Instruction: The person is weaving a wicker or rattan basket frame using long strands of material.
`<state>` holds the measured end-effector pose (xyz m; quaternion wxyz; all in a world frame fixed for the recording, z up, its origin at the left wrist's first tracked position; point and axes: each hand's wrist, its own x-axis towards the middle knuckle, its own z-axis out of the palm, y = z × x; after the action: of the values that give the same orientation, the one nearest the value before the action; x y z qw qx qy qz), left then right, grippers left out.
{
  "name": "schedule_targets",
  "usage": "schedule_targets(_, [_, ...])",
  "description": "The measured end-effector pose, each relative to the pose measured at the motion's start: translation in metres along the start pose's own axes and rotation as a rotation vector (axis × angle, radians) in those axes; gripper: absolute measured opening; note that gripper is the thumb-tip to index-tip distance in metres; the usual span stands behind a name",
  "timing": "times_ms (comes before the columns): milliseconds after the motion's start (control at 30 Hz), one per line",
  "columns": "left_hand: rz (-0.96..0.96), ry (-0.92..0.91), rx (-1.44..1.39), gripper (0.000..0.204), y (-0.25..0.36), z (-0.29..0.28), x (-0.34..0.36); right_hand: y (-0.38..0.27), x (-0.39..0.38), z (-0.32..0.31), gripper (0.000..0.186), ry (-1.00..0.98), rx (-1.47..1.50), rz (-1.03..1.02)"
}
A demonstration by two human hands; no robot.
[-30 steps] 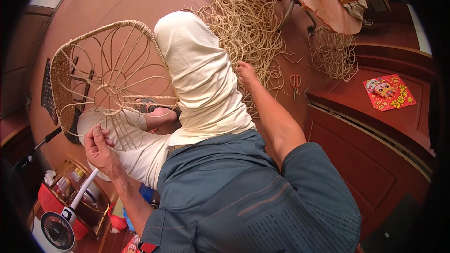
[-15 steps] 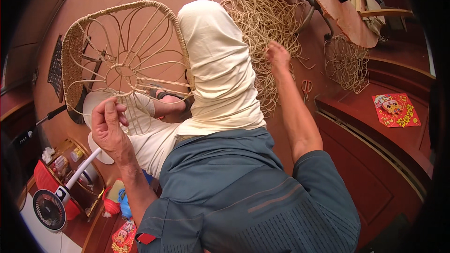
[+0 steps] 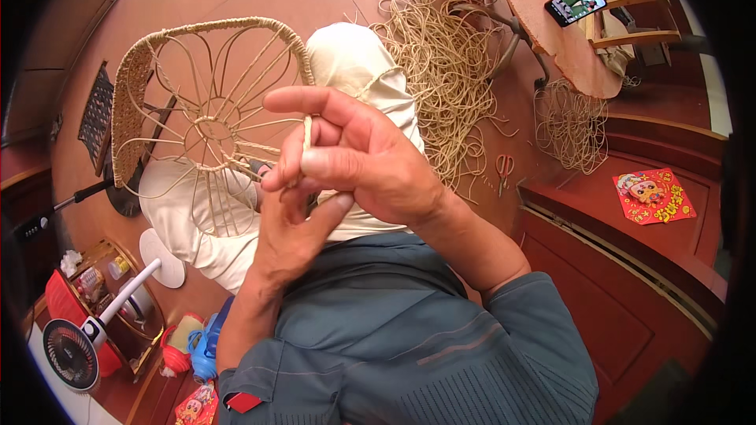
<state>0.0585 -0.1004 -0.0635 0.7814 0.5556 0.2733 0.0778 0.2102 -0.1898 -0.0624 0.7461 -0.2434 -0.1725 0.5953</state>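
Both hands meet in front of my lap. My right hand (image 3: 370, 159) pinches a tan cord (image 3: 308, 132) between thumb and fingers, its index finger stretched to the left. Just below and touching it, my left hand (image 3: 287, 236) has curled fingers; their tips are partly hidden behind the right hand, so what they grip is unclear. Beyond them, a partly woven basket (image 3: 126, 130) leans against my left leg, with a wrapped rim, a woven left side and looping open spokes round a central ring. Another strand lies across my right knee.
Right of my knee, a big tangle of cord (image 3: 449, 71) covers the floor, with scissors (image 3: 505, 173) nearby. A smaller cord bundle (image 3: 571, 126) hangs by the table (image 3: 543, 24), where a phone (image 3: 576, 3) stands. A fan (image 3: 71, 354) is at lower left.
My right hand has come back from beside the cord pile to meet the left, now with cord in its pinch. My left hand has moved right, away from the basket's lower edge.
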Motion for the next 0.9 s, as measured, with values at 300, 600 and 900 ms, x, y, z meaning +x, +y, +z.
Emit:
schedule_targets(300, [0.090, -0.065, -0.219, 0.025, -0.014, -0.070, -0.036, 0.014, -0.006, -0.021, 0.063, 0.052, -0.565, -0.107])
schedule_targets(600, [0.166, 0.101, -0.467, 0.030, 0.005, -0.107, -0.047, 0.045, -0.012, -0.016, 0.025, 0.018, -1.699, -0.336])
schedule_targets(900, [0.336, 0.823, -0.420, 0.023, 0.025, -0.326, -0.132, -0.044, -0.017, -0.095, 0.016, 0.427, -1.728, -0.363])
